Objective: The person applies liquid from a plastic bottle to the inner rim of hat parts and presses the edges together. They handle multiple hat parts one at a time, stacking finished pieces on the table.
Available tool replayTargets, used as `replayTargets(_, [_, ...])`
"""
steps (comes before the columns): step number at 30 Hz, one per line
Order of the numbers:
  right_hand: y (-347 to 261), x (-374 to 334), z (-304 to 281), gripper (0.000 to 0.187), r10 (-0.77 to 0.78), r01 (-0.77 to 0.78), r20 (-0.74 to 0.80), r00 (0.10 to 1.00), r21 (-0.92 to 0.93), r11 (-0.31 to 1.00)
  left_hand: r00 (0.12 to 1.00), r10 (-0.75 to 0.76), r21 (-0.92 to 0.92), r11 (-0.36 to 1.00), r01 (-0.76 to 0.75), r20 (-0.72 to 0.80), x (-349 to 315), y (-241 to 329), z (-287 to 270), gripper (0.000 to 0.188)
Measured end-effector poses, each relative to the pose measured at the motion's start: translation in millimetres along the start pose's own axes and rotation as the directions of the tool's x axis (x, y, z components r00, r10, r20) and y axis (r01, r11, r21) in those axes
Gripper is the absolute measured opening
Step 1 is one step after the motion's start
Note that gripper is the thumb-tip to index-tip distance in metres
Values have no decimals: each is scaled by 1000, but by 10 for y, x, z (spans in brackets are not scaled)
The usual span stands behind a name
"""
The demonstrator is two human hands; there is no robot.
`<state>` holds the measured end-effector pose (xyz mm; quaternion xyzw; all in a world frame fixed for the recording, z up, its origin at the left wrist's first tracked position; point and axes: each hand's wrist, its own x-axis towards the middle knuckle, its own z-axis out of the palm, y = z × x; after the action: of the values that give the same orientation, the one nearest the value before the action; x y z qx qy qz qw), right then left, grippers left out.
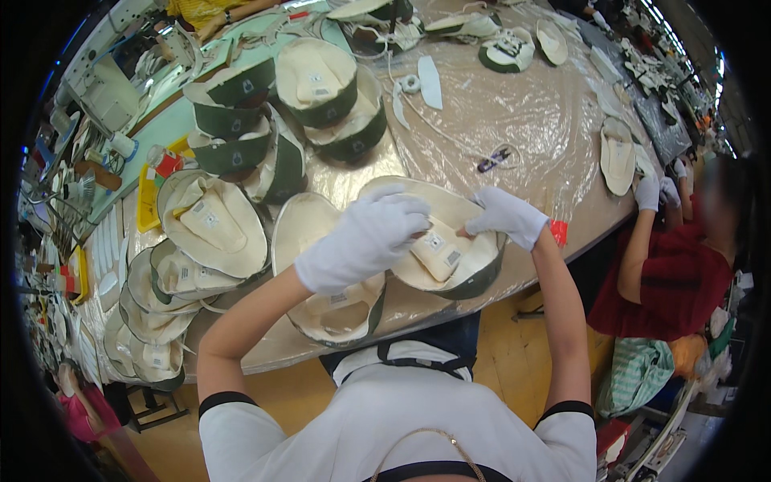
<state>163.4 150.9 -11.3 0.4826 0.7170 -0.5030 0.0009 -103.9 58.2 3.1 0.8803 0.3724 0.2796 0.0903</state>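
A shoe upper [474, 277] with a cream lining and a dark green outside lies at the table's near edge, its labelled tongue facing up. My left hand [369, 237], in a white glove with bare fingertips, curls over its left side, fingertips at the tongue. My right hand [510, 217], gloved the same way, grips the upper's right rim, thumb inside. Part of the upper is hidden under my left hand. Another upper [353, 313] lies beneath my left wrist. More uppers [213, 225] overlap in a row to the left, and stacked ones [317, 76] stand behind.
Small thread snips [494, 161] and a cord lie beyond my right hand on the plastic-covered table [530, 128]. A yellow basket [148, 201] and a sewing machine [104, 92] are at left. At right, a person in dark red [683, 273] handles another upper [618, 157].
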Motion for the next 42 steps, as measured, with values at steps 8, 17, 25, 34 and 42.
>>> replayTargets(8, [10, -59, -502, 44, -48, 82, -95, 994, 396, 915, 790, -325, 24, 919, 393, -520, -788, -124, -726, 19])
replayTargets(17, [425, 640, -897, 40, 97, 1, -255, 962, 361, 933, 812, -502, -63, 859, 508, -298, -1216, 457, -37, 27])
replayTargets(25, [313, 719, -607, 38, 10, 173, -724, 690, 179, 969, 965, -262, 16, 965, 262, 9, -939, 630, 340, 30])
replayTargets(34, [50, -489, -128, 16, -26, 451, -906, 423, 185, 873, 969, -239, 118, 966, 231, 60, -838, 501, 796, 24])
replayTargets(42, [-19, -994, 881, 15, 153, 155, -623, 767, 412, 898, 979, -167, -224, 956, 191, 120, -687, 779, 882, 13])
